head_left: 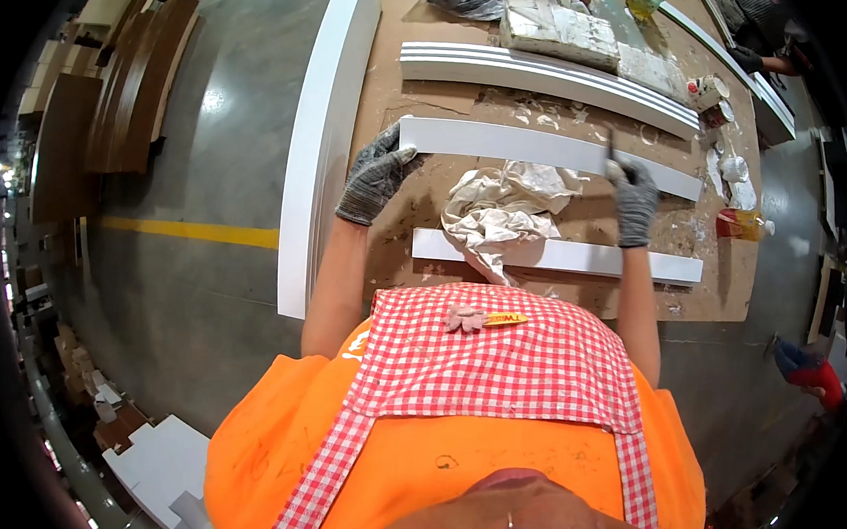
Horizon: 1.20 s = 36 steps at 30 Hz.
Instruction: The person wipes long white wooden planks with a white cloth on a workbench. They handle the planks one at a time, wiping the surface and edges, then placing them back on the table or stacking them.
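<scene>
My left hand [374,176], in a grey knit glove, grips the left end of a long white board [507,140] between thumb and fingers. Over the right part of that board, my gloved right hand [635,201] is closed on a thin dark hand tool [611,143] that points away from me. Motion blurs this tool, so its exact kind cannot be told. A crumpled cream cloth [498,211] lies between my hands. Its lower end drapes over a second white board [587,258], which rests nearest my checked apron.
Stacked white boards [539,77] lie across the brown worktable [391,248], with white-smeared blocks [562,30] behind. Long white boards [322,144] line its left edge. Small cans [708,92] and a red-and-yellow bottle [744,225] stand right. Another person's gloved hand [746,59] is far right.
</scene>
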Available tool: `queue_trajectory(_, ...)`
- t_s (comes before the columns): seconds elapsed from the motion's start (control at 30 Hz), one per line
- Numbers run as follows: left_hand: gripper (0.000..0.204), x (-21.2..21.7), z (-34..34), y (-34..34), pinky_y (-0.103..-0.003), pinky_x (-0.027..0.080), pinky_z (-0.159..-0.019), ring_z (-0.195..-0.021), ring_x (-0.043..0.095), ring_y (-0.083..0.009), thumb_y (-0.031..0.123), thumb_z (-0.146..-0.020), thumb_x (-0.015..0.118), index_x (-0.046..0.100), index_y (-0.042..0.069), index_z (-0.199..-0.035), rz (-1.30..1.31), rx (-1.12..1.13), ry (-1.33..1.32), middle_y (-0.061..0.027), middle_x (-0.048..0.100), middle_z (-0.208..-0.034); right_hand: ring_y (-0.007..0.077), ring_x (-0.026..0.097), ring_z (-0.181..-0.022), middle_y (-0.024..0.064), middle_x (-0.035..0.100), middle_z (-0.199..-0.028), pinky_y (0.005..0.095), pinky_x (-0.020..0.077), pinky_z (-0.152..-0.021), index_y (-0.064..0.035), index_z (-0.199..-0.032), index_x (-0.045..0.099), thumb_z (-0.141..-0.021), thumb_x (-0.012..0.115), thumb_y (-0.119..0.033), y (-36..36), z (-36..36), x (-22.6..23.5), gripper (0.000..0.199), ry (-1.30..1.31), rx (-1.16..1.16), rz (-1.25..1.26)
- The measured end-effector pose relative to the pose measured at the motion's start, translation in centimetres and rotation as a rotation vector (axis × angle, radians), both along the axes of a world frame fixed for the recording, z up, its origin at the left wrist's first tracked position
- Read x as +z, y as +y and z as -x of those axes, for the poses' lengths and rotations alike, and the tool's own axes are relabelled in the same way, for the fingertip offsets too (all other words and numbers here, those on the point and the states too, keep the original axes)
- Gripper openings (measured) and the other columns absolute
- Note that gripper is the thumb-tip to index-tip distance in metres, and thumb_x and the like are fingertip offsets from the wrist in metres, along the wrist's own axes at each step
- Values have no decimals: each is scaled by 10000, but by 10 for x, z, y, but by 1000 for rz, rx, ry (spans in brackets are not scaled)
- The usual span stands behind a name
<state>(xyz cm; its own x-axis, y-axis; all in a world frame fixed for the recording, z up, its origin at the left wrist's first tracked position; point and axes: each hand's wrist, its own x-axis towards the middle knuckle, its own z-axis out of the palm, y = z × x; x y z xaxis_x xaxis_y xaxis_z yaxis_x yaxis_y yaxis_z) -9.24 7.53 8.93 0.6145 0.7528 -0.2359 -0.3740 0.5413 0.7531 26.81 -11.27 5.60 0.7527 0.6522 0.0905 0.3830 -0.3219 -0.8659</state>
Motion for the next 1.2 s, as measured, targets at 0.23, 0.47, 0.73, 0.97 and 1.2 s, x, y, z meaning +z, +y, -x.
queue_trajectory(0.23, 497, -6, 4, 4, -252, 484, -859, -1009, 567, -167, 19, -782, 586, 458, -49, -1258, -35, -95, 131, -103, 572, -1126, 304, 600, -771, 154, 609, -811, 382, 482, -726, -25, -826, 627, -759, 643, -126, 100, 153, 43, 123, -97, 496, -192)
queue_trajectory(0.47, 373, -27, -19, -4, -311, 546, -807, -947, 599, -207, 143, -878, 611, 528, -52, -1185, -48, 220, 303, -132, 584, -1075, 326, 552, -727, 158, 562, -760, 408, 450, -682, -20, -799, 599, -730, 658, -156, 90, 124, 7, 163, -265, 392, -11)
queue_trajectory(0.73, 360, -54, -20, -6, -321, 540, -803, -973, 583, -202, 214, -922, 554, 533, -18, -1197, -19, 312, 251, -105, 574, -1111, 342, 596, -655, 189, 619, -721, 404, 459, -604, -22, -764, 644, -772, 608, -203, -81, -159, -62, 185, -429, -403, 313)
queue_trajectory(0.97, 327, -60, -24, 13, -328, 518, -843, -994, 560, -208, 191, -909, 566, 539, 3, -1175, 169, 326, 41, -92, 577, -1080, 201, 559, -642, 96, 632, -713, 335, 431, -614, -27, -829, 666, -835, 591, -251, -114, -264, -78, 236, -177, -511, 163)
queue_trajectory(1.2, 244, -37, -25, 16, -462, 430, -905, -888, 553, -301, 263, -809, 501, 548, 61, -680, 281, 311, -454, -141, 570, -811, 196, 581, -733, 96, 628, -776, 336, 453, -666, -3, -835, 654, -883, 503, -329, -132, -288, -124, 363, -79, -445, 220)
